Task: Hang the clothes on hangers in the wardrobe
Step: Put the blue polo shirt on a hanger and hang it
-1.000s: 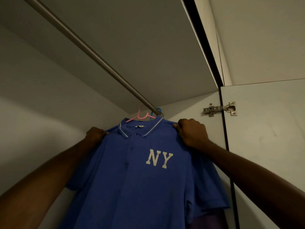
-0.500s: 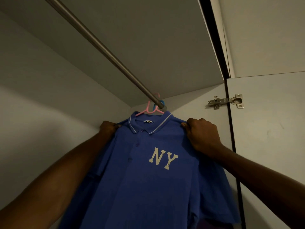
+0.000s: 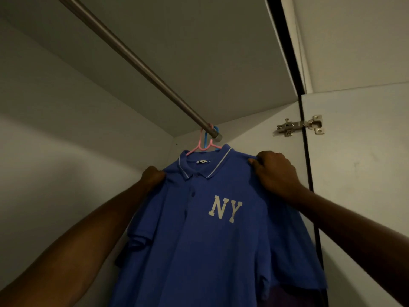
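A blue polo shirt [image 3: 203, 244] with white "NY" letters hangs on a pink hanger [image 3: 200, 144], whose hook sits over the metal rail [image 3: 137, 60] near its right end. A blue hanger hook [image 3: 216, 131] shows just behind the pink one. My left hand [image 3: 152, 176] grips the shirt's left shoulder. My right hand [image 3: 273, 171] grips the right shoulder, fingers curled over the fabric.
The wardrobe's back wall [image 3: 66, 173] is on the left and its ceiling panel above. The open door [image 3: 363, 173] with a metal hinge [image 3: 298, 126] stands at the right. A dark purple garment [image 3: 294, 298] shows behind the shirt's lower right.
The view has shifted so the shirt and rail end sit further right and lower. Both hands keep their grip on the shirt's shoulders.
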### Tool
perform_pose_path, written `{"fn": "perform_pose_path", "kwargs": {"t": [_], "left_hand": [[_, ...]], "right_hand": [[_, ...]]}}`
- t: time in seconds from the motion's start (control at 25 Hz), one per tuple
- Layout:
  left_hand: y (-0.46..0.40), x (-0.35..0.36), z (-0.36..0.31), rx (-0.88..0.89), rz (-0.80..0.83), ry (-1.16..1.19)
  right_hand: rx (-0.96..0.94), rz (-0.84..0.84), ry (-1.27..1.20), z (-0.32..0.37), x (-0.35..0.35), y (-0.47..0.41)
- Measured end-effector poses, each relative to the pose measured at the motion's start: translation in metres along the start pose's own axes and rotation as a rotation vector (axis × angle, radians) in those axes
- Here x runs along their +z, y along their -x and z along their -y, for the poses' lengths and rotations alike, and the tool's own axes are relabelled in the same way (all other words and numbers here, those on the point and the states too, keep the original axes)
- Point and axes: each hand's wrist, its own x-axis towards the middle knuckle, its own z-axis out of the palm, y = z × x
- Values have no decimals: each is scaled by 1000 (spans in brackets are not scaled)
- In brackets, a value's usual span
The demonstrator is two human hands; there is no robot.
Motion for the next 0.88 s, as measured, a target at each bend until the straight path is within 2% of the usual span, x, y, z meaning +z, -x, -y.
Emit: {"fn": "perform_pose_path", "kwargs": {"t": [0.16, 0.24, 0.32, 0.4, 0.48, 0.6, 0.76, 0.84, 0.88], "left_hand": [[26, -9, 4, 103, -10, -145], [34, -15, 7, 88, 1, -317], [37, -17, 13, 57, -1, -489], [47, -19, 17, 81, 6, -539], [66, -20, 19, 152, -20, -486], [101, -13, 36, 175, -79, -267], [154, -1, 87, -119, -28, 31], [175, -4, 107, -249, 120, 197], [180, -6, 118, -312, 216, 199]], "right_hand": [[20, 6, -110, 2, -8, 10], [37, 10, -136, 6, -5, 14], [80, -48, -277, 10, 0, 19], [163, -163, -445, 16, 0, 25], [263, -167, -574, 22, -3, 31], [464, 53, -840, 32, -7, 49], [583, 310, -1030, 39, -3, 95], [613, 413, -1038, 40, 1, 121], [630, 451, -1025, 40, 4, 134]]}}
